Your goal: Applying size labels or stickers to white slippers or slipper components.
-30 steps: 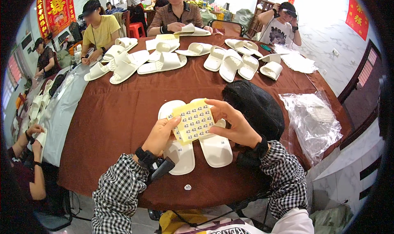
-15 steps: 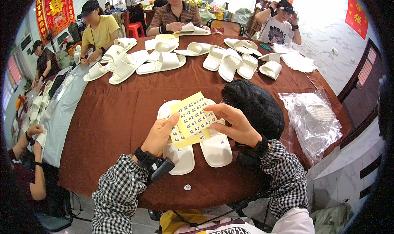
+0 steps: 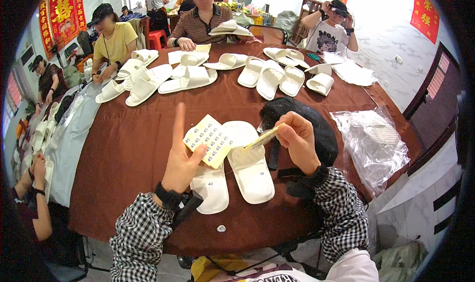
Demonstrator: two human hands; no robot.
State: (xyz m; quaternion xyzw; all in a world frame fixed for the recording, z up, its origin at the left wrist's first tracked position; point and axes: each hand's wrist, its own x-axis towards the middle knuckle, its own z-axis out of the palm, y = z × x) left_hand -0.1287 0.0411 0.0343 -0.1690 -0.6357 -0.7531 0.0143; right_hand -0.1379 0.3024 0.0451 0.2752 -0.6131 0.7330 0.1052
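Observation:
My left hand (image 3: 181, 158) holds a yellow sheet of small printed round stickers (image 3: 208, 139), its thumb on the near edge and its index finger pointing up. My right hand (image 3: 300, 142) pinches a second sticker sheet (image 3: 263, 137) between thumb and fingers, tilted so it shows nearly edge-on. Beneath the hands lies a pair of white slippers: the left slipper (image 3: 210, 189) is partly covered by the first sheet, the right slipper (image 3: 255, 180) lies beside it. Each carries a small printed mark on its sole. One loose round sticker (image 3: 221, 228) rests near the table's front edge.
The brown-covered table (image 3: 133, 183) holds several more white slippers (image 3: 188, 79) along its far side. A black mesh bag (image 3: 307, 126) lies beside my right hand, with clear plastic bags (image 3: 371, 143) farther right. Several people stand or sit around the table.
The two sticker sheets, stacked before, are now apart. My right hand has drawn the upper one away to the right and tilted it; my left index finger has straightened upward.

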